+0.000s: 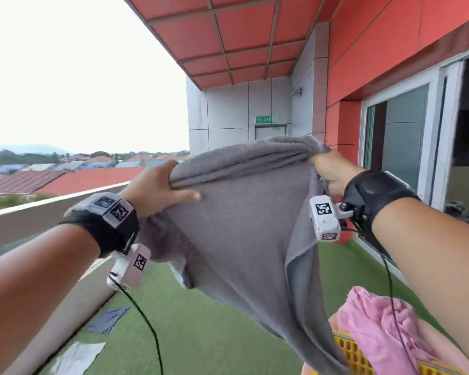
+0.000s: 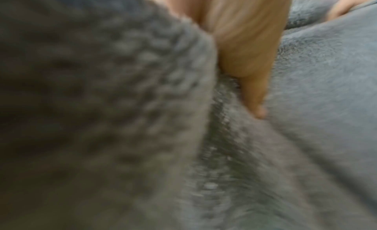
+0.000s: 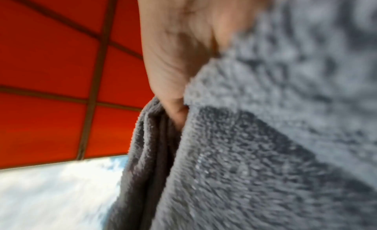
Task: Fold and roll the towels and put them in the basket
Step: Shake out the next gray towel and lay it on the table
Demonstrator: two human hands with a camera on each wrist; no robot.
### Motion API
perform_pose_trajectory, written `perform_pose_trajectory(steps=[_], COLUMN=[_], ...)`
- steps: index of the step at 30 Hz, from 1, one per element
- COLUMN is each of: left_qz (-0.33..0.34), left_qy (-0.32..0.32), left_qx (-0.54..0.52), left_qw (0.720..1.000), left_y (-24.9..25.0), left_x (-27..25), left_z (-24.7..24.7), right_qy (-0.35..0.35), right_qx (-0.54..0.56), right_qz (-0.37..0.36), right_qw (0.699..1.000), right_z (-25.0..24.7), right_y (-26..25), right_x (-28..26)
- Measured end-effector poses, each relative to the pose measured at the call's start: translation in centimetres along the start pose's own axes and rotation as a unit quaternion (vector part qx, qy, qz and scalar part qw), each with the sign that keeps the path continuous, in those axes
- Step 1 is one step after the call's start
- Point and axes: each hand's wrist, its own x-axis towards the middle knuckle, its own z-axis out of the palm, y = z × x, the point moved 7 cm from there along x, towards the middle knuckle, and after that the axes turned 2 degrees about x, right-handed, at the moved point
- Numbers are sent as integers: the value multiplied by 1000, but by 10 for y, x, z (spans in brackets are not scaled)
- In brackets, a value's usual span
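Towel (image 1: 244, 220): grey terry, held up in the air in front of us, well above the turf (image 1: 201, 334). Top edge was bunched into a few ridges and ran between our two hands; the rest hung down in a loose, creased triangle, its low tip dropping toward the basket (image 1: 349, 353) at lower right. One hemmed edge showed on the right side of the drape. Pile looked fluffy and looped in both wrist views, blurred close to the lens.

Left hand (image 1: 157, 189) gripped the top left end, thumb laid over the near face, fingers behind the cloth. Right hand (image 1: 331, 171) was clenched on the gathered top right corner, several folds pinched in the fist.

Basket was yellow, latticed, with a pink towel (image 1: 374, 326) heaped in it. Two flat cloths (image 1: 106, 320) lay on the turf by the parapet (image 1: 38, 212). Red ceiling (image 1: 241, 36) overhead.
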Motion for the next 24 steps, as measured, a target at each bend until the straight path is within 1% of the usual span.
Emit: perform_pose_trajectory(steps=[1, 2, 3, 4, 5, 6, 7, 8, 9, 10, 11, 12, 13, 14, 15, 16, 17, 18, 19, 20, 21, 22, 23, 24], left_qz=[40, 67, 69, 66, 52, 33, 6, -17, -47, -72, -88, -98, -108, -113, -120, -121, -114, -104, -100, -96, -90, -76, -53, -26], left_qy=[-24, -37, -35, -17, 7, 37, 72, 118, 159, 191, 220, 240, 255, 268, 274, 275, 279, 280, 277, 266, 256, 242, 217, 179], left_qx=[164, 290, 364, 399, 405, 389, 361, 324, 289, 259, 233, 201, 156, 102, 37, -31, -88, -134, -157, -157, -132, -81, -3, 94], left_qw=[985, 954, 928, 914, 913, 920, 930, 938, 943, 944, 943, 945, 948, 951, 954, 953, 950, 945, 943, 946, 953, 964, 975, 979], left_y=[3, 4, 5, 6, 3, 4, 3, 1, -2, -5, -7, -7, -10, -13, -18, -22, -22, -22, -20, -15, -10, -3, 4, 11], left_x=[-5, -9, -9, -9, -5, -5, -5, -6, -7, -7, -7, -7, -5, -5, -5, -6, -7, -8, -10, -10, -12, -13, -14, -18], left_z=[-2, -2, -9, -19, -32, -48, -66, -85, -104, -118, -130, -139, -146, -150, -152, -151, -150, -150, -151, -152, -155, -158, -161, -160], right_qy=[-12, -30, -67, -109, -145, -177, -199, -195, -172, -145, -120, -103, -95, -88, -85, -87, -89, -86, -82, -77, -70, -65, -62, -60], right_qx=[-7, -14, -21, -48, -97, -190, -318, -465, -591, -665, -697, -703, -693, -663, -612, -540, -460, -382, -313, -251, -203, -161, -119, -87], right_qz=[-12, -18, -27, -43, -83, -144, -208, -261, -286, -290, -297, -296, -290, -262, -233, -195, -160, -126, -93, -65, -49, -42, -36, -34], right_qw=[1000, 999, 997, 992, 981, 955, 903, 823, 734, 673, 642, 638, 654, 695, 751, 814, 869, 911, 942, 963, 975, 984, 990, 994], right_z=[4, 10, 19, 28, 36, 45, 55, 64, 70, 73, 76, 77, 77, 75, 72, 68, 65, 64, 63, 63, 64, 64, 63, 62], right_y=[-10, -19, -29, -40, -52, -65, -75, -80, -78, -78, -80, -82, -83, -80, -78, -74, -69, -63, -56, -50, -47, -47, -48, -51], right_x=[-3, -8, -16, -26, -34, -44, -51, -58, -59, -60, -61, -61, -63, -60, -58, -54, -49, -44, -40, -35, -31, -25, -22, -18])
